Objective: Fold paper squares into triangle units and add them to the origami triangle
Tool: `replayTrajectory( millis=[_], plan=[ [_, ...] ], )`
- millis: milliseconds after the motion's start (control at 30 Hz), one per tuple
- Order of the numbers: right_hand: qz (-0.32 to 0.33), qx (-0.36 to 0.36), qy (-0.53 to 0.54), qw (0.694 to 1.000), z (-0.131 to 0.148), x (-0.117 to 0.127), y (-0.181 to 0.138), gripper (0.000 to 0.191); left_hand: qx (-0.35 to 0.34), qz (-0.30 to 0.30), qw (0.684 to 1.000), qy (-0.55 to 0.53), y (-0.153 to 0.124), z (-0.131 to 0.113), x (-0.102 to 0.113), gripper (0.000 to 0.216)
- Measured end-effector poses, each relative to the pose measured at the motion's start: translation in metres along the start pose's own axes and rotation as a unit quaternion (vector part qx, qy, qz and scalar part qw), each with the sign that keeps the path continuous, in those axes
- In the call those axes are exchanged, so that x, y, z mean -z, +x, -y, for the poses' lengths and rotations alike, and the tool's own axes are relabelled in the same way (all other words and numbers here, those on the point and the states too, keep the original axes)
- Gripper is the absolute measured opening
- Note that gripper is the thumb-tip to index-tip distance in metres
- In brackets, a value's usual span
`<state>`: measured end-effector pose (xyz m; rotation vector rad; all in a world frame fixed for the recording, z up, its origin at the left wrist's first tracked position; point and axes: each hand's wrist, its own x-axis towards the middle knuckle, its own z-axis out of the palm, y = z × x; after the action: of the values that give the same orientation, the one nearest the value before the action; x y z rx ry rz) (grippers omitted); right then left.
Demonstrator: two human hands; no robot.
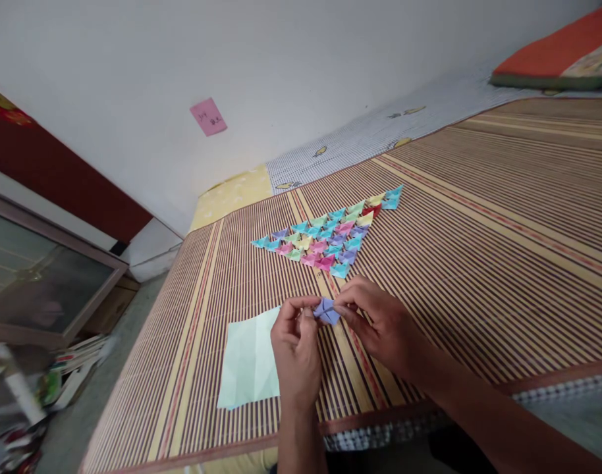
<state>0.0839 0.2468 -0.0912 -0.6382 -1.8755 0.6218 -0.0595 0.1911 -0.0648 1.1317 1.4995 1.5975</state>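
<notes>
Both of my hands pinch a small folded purple paper piece (326,310) just above a striped bamboo mat (479,250). My left hand (295,352) grips its left side with curled fingers. From the right, my right hand (380,322) holds the other side between thumb and fingertips. Just beyond the hands lies a triangle of many small folded paper pieces (330,237) in blue, pink, green, yellow and purple. A pale green creased paper sheet (249,359) lies flat on the mat beside my left hand.
The mat covers a bed against a white wall with a pink note (209,116) stuck on it. An orange cushion (558,52) sits at the far right. Left of the bed are a glass-fronted cabinet (39,270) and stacked books (74,368) on the floor.
</notes>
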Motion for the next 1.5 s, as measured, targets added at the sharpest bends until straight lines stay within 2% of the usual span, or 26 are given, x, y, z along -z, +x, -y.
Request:
replayTrajectory(
  millis=[233, 333, 567, 700, 867, 1033, 1167, 1333, 1433, 1500],
  plan=[
    [0.0, 0.006, 0.0, 1.0, 0.002, 0.001, 0.002, 0.014, 0.031, 0.053, 0.998, -0.019, 0.001, -0.002, 0.001, 0.008],
    [0.002, 0.016, -0.01, 1.0, 0.002, 0.0, 0.002, 0.012, 0.042, 0.042, 0.998, -0.002, 0.001, -0.002, 0.001, 0.009],
    [-0.01, 0.049, -0.037, 0.998, 0.006, 0.0, 0.003, 0.008, 0.013, 0.035, 0.998, 0.05, -0.002, -0.002, -0.004, 0.009],
    [-0.018, 0.038, -0.03, 0.999, 0.006, 0.001, 0.004, 0.013, 0.034, 0.018, 0.999, 0.024, -0.002, 0.001, -0.003, 0.012],
    [-0.023, 0.031, -0.024, 0.999, 0.003, -0.001, 0.003, 0.011, 0.053, -0.015, 0.998, -0.008, 0.001, 0.002, -0.003, 0.013],
    [-0.007, 0.044, -0.031, 0.999, 0.004, -0.001, 0.002, 0.011, 0.047, -0.008, 0.999, 0.0, -0.002, -0.005, -0.009, 0.016],
    [-0.013, 0.035, -0.032, 0.999, 0.004, 0.0, 0.001, 0.013, 0.053, -0.015, 0.998, 0.0, -0.001, -0.001, -0.007, 0.014],
    [-0.049, 0.023, -0.018, 0.998, 0.008, 0.001, 0.002, 0.014, 0.092, -0.043, 0.99, -0.103, 0.004, 0.009, -0.005, 0.017],
    [-0.064, 0.029, -0.008, 0.997, 0.01, 0.002, 0.003, 0.015, 0.14, -0.055, 0.967, -0.208, 0.005, 0.005, -0.008, 0.022],
    [-0.063, 0.032, -0.006, 0.997, 0.01, 0.002, 0.003, 0.016, 0.171, -0.037, 0.949, -0.261, 0.004, 0.0, -0.011, 0.027]
  ],
)
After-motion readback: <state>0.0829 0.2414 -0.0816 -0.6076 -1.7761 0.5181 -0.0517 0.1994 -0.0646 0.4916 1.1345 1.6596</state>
